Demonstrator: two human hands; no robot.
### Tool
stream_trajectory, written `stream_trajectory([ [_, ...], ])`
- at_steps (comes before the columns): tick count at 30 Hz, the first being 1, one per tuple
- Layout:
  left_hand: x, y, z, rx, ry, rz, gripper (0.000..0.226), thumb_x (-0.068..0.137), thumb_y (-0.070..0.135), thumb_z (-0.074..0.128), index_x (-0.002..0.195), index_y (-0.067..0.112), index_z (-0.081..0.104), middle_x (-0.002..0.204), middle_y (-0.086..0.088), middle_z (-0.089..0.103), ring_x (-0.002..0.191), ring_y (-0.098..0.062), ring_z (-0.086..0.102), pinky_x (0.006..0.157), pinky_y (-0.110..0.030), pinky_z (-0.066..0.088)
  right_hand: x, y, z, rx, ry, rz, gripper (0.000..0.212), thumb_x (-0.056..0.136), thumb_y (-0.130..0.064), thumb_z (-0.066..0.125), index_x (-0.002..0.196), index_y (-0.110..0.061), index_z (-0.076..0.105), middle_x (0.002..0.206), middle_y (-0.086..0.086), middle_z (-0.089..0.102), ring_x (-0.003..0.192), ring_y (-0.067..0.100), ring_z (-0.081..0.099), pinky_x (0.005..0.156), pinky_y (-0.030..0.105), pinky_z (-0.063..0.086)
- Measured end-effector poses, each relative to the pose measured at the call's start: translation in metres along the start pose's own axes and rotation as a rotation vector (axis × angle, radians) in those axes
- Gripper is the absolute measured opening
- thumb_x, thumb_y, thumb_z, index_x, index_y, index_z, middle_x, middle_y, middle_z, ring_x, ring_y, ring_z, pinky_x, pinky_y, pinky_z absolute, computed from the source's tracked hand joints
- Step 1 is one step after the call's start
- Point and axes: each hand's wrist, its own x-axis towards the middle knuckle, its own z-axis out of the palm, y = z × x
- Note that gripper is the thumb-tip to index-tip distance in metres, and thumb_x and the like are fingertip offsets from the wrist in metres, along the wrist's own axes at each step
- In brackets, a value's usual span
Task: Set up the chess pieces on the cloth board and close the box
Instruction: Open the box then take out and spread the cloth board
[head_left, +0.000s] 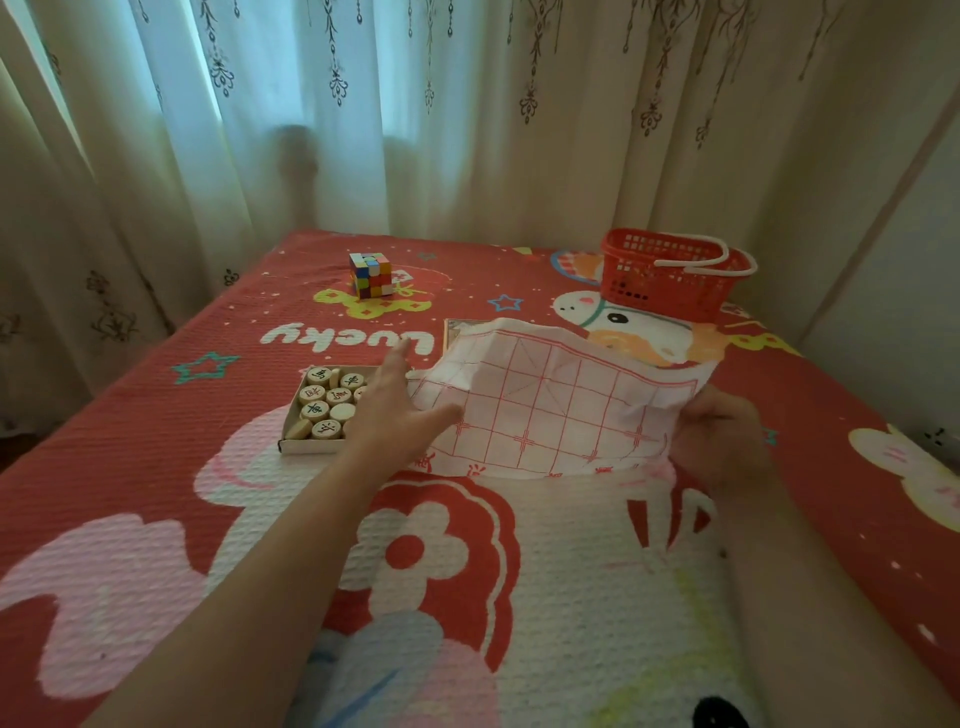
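Leftmost, a shallow card box (311, 446) of smooth round wooden chess pieces (315, 409) is noted on the quilted bedspread (156, 441). Over its right side the left hand (395, 410) is spread, fingers straight. The cloth board (545, 405), light, limp, creased, is gripped at its right edge by the right hand (722, 441); edges are judged best for flattening.

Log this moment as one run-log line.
cloth board: crumpled | right hand: grips its edge | left hand: open, over box | chess pieces: in box, none placed
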Motion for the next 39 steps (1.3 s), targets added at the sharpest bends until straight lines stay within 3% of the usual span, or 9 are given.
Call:
stream_trajectory([
  [3,0.001,0.004,-0.007,-0.103,-0.063,-0.061,0.094,0.071,0.017,0.071,0.146,0.028,0.015,0.141,-0.005,0.04,0.12,-0.027,0.048,0.095,-0.05,0.046,-0.004,-0.005,0.005,-0.011,-0.085,0.042,0.042,0.038,-0.033,0.085,0.067,-0.005,0.072,0.08,0.007,0.072,0.086,0.019,0.066,0.08,0.025,0.053],
  [8,-0.006,0.013,-0.021,-0.299,-0.199,-0.007,0.037,0.08,-0.009,0.049,0.107,0.012,0.063,0.094,-0.018,0.064,0.086,-0.032,0.062,0.082,-0.052,0.052,-0.018,-0.02,0.029,0.073,-0.419,0.066,0.031,0.083,0.005,0.038,0.103,0.018,0.058,0.111,0.031,0.06,0.108,0.039,0.055,0.095,0.043,0.044],
  [15,-0.013,0.002,-0.034,-0.565,-0.3,-0.089,0.04,0.067,-0.006,0.038,0.046,0.012,0.066,0.05,-0.001,0.054,0.047,-0.012,0.045,0.046,-0.019,0.033,-0.025,-0.016,0.022,-0.04,-0.566,0.392,0.066,0.092,-0.047,0.043,0.101,0.016,0.06,0.109,0.03,0.062,0.106,0.039,0.056,0.094,0.046,0.04],
  [18,-0.012,-0.008,-0.036,-0.551,-0.397,-0.125,0.023,0.066,0.016,0.051,0.063,-0.001,0.068,0.072,-0.022,0.057,0.063,-0.03,0.047,0.058,-0.029,0.039,-0.029,-0.017,0.031,-0.342,-0.506,0.501,0.072,0.081,-0.062,0.049,0.08,0.007,0.07,0.084,0.024,0.069,0.077,0.029,0.067,0.072,0.035,0.054],
  [20,-0.014,-0.008,-0.037,-0.418,-0.491,-0.111,0.034,0.077,0.026,0.056,0.072,-0.006,0.066,0.079,-0.027,0.06,0.068,-0.031,0.054,0.062,-0.03,0.046,-0.031,-0.018,0.042,-0.577,-0.326,0.498,0.044,0.088,-0.035,0.053,0.075,0.005,0.068,0.07,0.013,0.07,0.058,0.014,0.065,0.052,0.02,0.052],
  [25,-0.021,0.01,-0.02,0.286,-0.559,0.195,0.019,0.088,0.03,0.058,0.091,0.015,0.07,0.091,-0.001,0.071,0.085,-0.02,0.065,0.084,-0.034,0.052,-0.028,-0.006,0.062,-1.156,-0.185,0.286,0.004,0.082,-0.012,0.065,0.084,-0.013,0.069,0.086,0.007,0.068,0.073,0.009,0.061,0.069,0.024,0.047],
  [30,-0.033,0.018,-0.002,0.655,-0.682,0.366,0.06,0.086,0.052,0.052,0.138,0.023,0.042,0.144,0.003,0.039,0.128,-0.015,0.04,0.105,-0.028,0.033,-0.027,0.013,0.057,-1.706,-0.466,0.296,0.061,0.085,-0.056,0.051,0.139,-0.033,0.033,0.152,-0.008,0.019,0.141,0.013,0.012,0.113,0.038,0.013],
  [34,-0.036,0.009,0.008,0.822,-0.748,0.332,0.087,0.08,0.069,0.041,0.149,0.028,0.007,0.158,0.001,-0.001,0.145,-0.02,-0.001,0.115,-0.041,0.012,-0.027,0.022,0.04,-1.869,-0.579,0.352,0.107,0.053,-0.095,0.001,0.144,-0.039,-0.004,0.152,-0.014,-0.016,0.139,0.007,-0.016,0.113,0.046,-0.004],
  [39,-0.041,0.002,0.021,0.856,-0.737,0.3,0.093,0.079,0.075,0.031,0.148,0.028,-0.01,0.156,0.0,-0.019,0.143,-0.019,-0.019,0.115,-0.041,-0.005,-0.021,0.023,0.03,-1.921,-0.594,0.331,0.11,0.046,-0.095,-0.008,0.143,-0.042,-0.008,0.154,-0.009,-0.017,0.14,0.008,-0.017,0.11,0.052,-0.01],
])
